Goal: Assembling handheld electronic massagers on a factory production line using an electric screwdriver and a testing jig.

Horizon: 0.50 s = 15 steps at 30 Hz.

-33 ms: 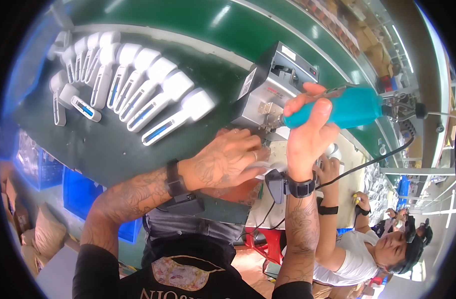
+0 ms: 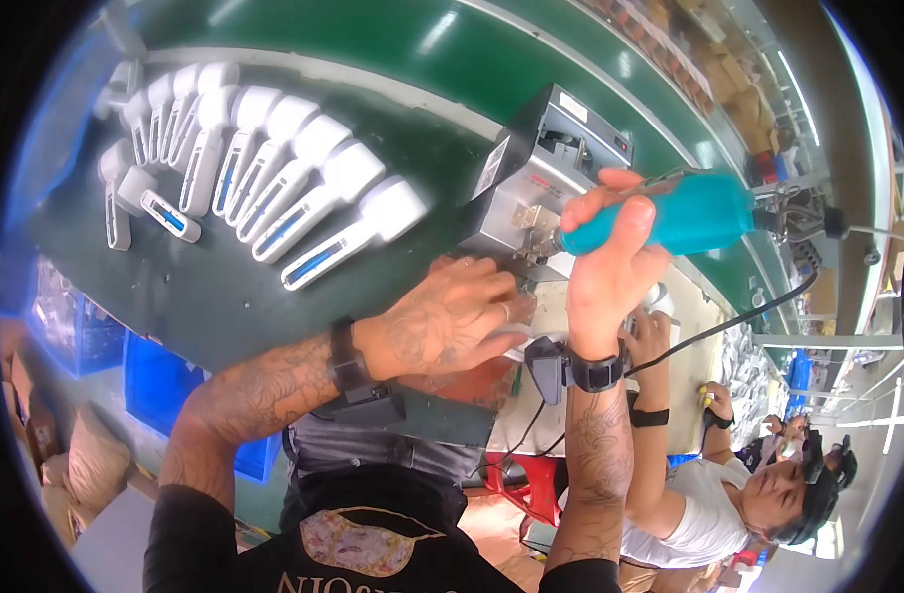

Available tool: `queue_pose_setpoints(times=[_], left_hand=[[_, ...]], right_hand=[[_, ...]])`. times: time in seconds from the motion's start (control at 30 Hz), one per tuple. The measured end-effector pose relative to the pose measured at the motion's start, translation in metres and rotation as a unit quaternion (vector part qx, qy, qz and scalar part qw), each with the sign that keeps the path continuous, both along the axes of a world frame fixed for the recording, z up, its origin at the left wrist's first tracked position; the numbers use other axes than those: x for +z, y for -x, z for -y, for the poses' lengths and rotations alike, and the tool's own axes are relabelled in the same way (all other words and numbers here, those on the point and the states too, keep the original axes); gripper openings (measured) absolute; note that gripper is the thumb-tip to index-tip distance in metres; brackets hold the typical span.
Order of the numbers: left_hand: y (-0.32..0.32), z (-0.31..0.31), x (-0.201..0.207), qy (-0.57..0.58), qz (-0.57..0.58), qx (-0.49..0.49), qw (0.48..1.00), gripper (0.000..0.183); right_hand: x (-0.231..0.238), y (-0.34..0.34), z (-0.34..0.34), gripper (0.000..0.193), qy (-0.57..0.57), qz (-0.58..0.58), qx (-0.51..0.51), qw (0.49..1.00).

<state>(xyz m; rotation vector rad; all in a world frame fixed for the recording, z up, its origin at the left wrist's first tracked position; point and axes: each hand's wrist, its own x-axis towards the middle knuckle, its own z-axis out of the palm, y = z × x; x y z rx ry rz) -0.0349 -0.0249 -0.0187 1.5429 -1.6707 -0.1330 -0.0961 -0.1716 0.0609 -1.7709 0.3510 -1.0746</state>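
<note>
My right hand [image 2: 610,272] is wrapped round a teal electric screwdriver [image 2: 704,215], held almost level. Its bit end points left, at the metal front of a silver and black screw feeder [image 2: 516,183]; whether they touch I cannot tell. Just below the feeder, my left hand [image 2: 452,311] is closed over a white plastic part [image 2: 514,342], mostly hidden under the fingers. A reddish mat [image 2: 467,383] lies beneath that hand. To the left, several white handheld devices [image 2: 318,252] with wide heads and slim handles lie fanned out on the dark green table [image 2: 215,306].
A black cable [image 2: 738,321] loops from the screwdriver's rear past my right wrist. Close on the right, a co-worker's hand [image 2: 651,336] reaches over the pale worktop [image 2: 694,385]. Blue bins [image 2: 155,381] stand below the table's left edge. A red stool [image 2: 536,489] is underneath.
</note>
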Motion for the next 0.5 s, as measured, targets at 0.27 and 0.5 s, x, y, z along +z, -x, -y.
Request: queue_pose_setpoints(times=[0.27, 0.5], left_hand=[[0.000, 0.001, 0.001, 0.043, 0.056, -0.062, 0.996, 0.041], [-0.002, 0.002, 0.005, -0.008, 0.035, -0.012, 0.999, 0.035]], right_hand=[[-0.013, 0.006, -0.004, 0.045, -0.061, 0.021, 0.019, 0.998], [-0.004, 0.054, -0.018, 0.058, -0.076, 0.048, 0.034, 0.995]])
